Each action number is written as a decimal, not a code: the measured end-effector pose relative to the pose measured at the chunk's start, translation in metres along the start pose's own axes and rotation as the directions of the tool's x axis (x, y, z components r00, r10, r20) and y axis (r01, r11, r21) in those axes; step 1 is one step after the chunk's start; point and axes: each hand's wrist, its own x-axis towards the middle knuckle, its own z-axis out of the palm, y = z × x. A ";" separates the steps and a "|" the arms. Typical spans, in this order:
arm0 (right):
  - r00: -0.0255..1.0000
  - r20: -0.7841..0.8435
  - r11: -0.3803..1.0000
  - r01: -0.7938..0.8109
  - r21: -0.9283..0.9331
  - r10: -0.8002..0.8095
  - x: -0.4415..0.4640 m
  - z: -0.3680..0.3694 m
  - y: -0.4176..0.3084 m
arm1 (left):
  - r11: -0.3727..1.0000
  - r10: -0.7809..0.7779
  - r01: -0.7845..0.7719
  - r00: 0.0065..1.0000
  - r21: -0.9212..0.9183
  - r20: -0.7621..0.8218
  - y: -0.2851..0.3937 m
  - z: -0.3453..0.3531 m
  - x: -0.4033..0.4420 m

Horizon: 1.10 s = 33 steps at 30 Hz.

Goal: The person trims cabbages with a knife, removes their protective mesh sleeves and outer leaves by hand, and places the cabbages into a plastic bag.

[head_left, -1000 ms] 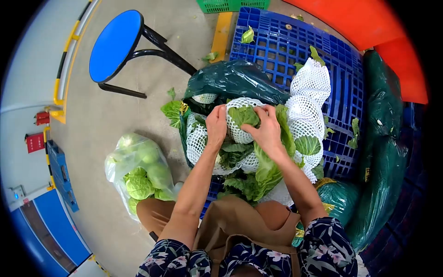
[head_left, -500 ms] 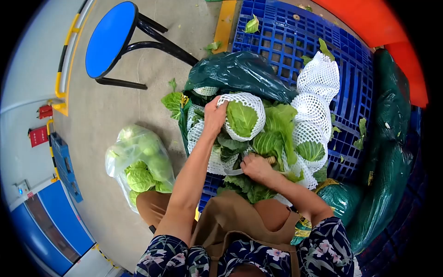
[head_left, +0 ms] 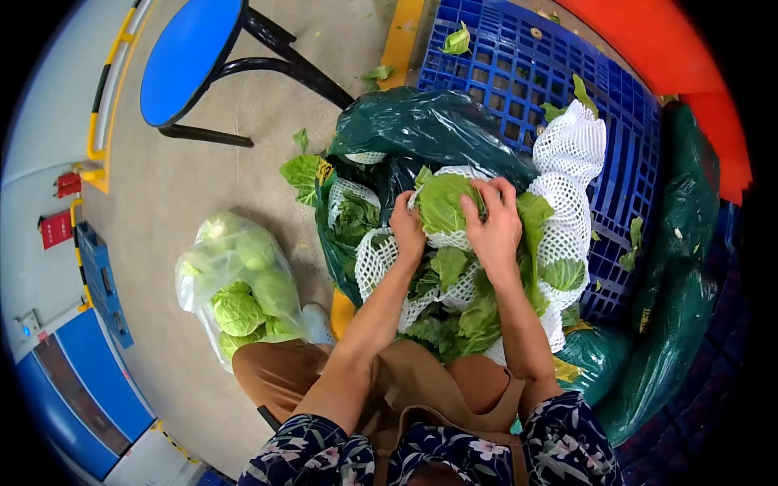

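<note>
A person's left hand (head_left: 408,227) is held narrow, fingers curled at the left edge of a pale green cabbage (head_left: 442,204); whether they pinch leaf or net cannot be told. The cabbage is between the two hands, over the heap, bare on top, with a white net (head_left: 450,240) showing beneath and behind it. To its right, the right hand (head_left: 496,223) is spread wider, fingers and thumb cupped on the cabbage, holding it.

To handle it well, the left hand should probably steady the rim while the right carries the head from its firm side, without pulling on single leaves. The mesh looks stretchy and likely to snag, so easing it a little at a time around the head seems safer than one hard tug. A light grip should spare the outer leaves from bruising.

Counting from the left: one stool (head_left: 186,57), partly cut off; one clear bag (head_left: 194,283) on the floor, with at least five cabbages inside; one open green bag (head_left: 429,121) just beyond the hands, with at least three white nets in or beside it, some hidden. Right of the hands, at least three netted cabbages (head_left: 561,206) lie in a row on one blue pallet (head_left: 506,89). Two larger loose leaves (head_left: 458,39) lie on its slats, among scraps too small to count. Farthest right are what look like three dark green sacks (head_left: 673,340).
</note>
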 end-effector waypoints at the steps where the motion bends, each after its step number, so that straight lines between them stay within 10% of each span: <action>1: 0.999 -0.043 0.997 0.007 0.082 -0.003 0.002 0.005 0.010 | 0.999 0.035 -0.035 0.999 0.038 0.004 0.004 -0.001 -0.001; 5: 0.990 -0.077 0.958 -0.096 0.269 0.121 -0.002 0.010 0.045 | 0.981 -0.031 -0.007 0.981 0.194 0.192 0.032 -0.028 0.001; 6: 0.989 -0.087 0.967 -0.093 0.238 0.116 -0.003 0.011 0.049 | 0.925 0.205 -0.269 0.948 0.268 0.242 0.047 -0.041 0.004; 8: 0.986 -0.114 0.979 -0.100 0.180 0.122 -0.009 0.011 0.056 | 0.600 0.598 -0.717 0.697 0.356 0.396 0.075 -0.061 0.009; 10: 0.991 -0.088 0.981 -0.086 0.172 0.102 -0.009 0.010 0.053 | 0.582 0.571 -0.779 0.596 0.234 0.564 0.090 -0.064 0.014; 13: 0.999 -0.043 0.986 0.009 0.164 -0.002 -0.015 0.010 0.048 | 0.387 0.438 -0.921 0.140 -0.046 0.888 0.135 -0.073 0.034; 16: 0.998 -0.027 0.986 -0.054 0.156 0.059 -0.012 0.009 0.046 | 0.708 0.355 -0.686 0.137 -0.170 0.925 0.137 -0.055 0.066; 26: 0.927 0.226 0.953 -0.301 -0.027 0.299 0.001 0.045 0.121 | 0.835 0.477 -0.549 0.679 -0.046 0.558 0.039 -0.125 -0.037; 28: 0.973 0.176 0.987 -0.135 -0.091 0.149 0.003 0.054 0.119 | 0.915 0.380 -0.396 0.785 -0.075 0.489 0.020 -0.134 -0.066; 33: 0.960 0.229 0.979 -0.184 0.091 0.159 0.006 0.018 0.072 | 0.744 0.356 -0.578 0.767 0.335 0.533 0.076 -0.128 -0.044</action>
